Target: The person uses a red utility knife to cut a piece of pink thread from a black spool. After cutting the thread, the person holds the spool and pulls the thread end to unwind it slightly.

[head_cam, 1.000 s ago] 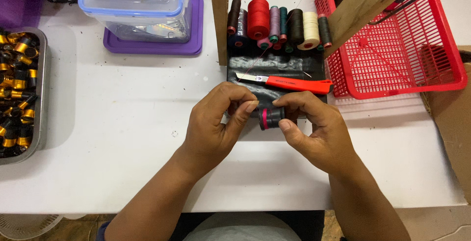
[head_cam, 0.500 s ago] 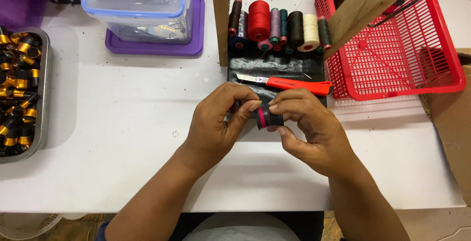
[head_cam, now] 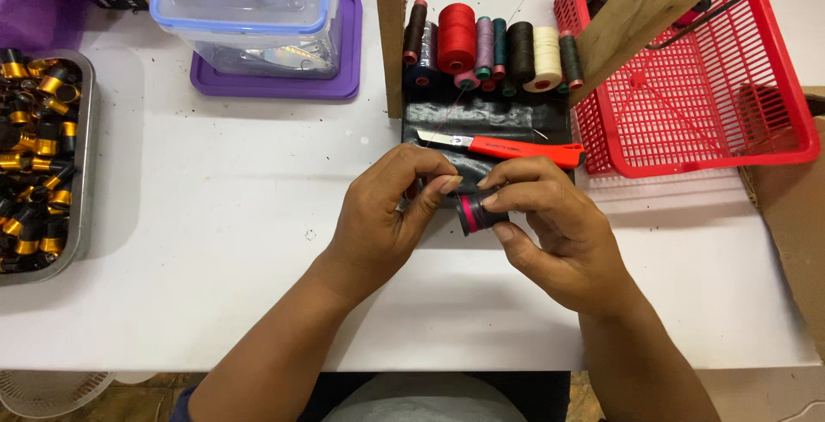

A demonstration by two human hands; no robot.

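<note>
Down over the white table, in the head view, we see both forearms come up from the bottom edge and meet near the middle, wrists bent inward so the fingers face each other. Our right hand holds a small black cylinder with a pink band: the thumb presses it from below and the forefinger curls over its top, so the grip is a firm pinch, with the other fingers folded beneath. Our left hand sits just beside it, fingers curled and drawn together, thumb and forefinger tips closed at the cylinder's left end; whether they pinch a thread or the cylinder's edge we cannot tell. The cylinder is held just above the table, over the front edge of a black mat.

On that mat, just beyond our fingers, lies a red-handled cutter, blade pointing left. Behind it stands a row of thread spools in red, black, cream and darker shades, under a wooden frame that carries a pink spool on a rod. A red plastic basket sits to the right of the mat. Far left, well apart from the hands, a metal tray holds many small black and gold cylinders, and a clear lidded box rests on a purple lid.
</note>
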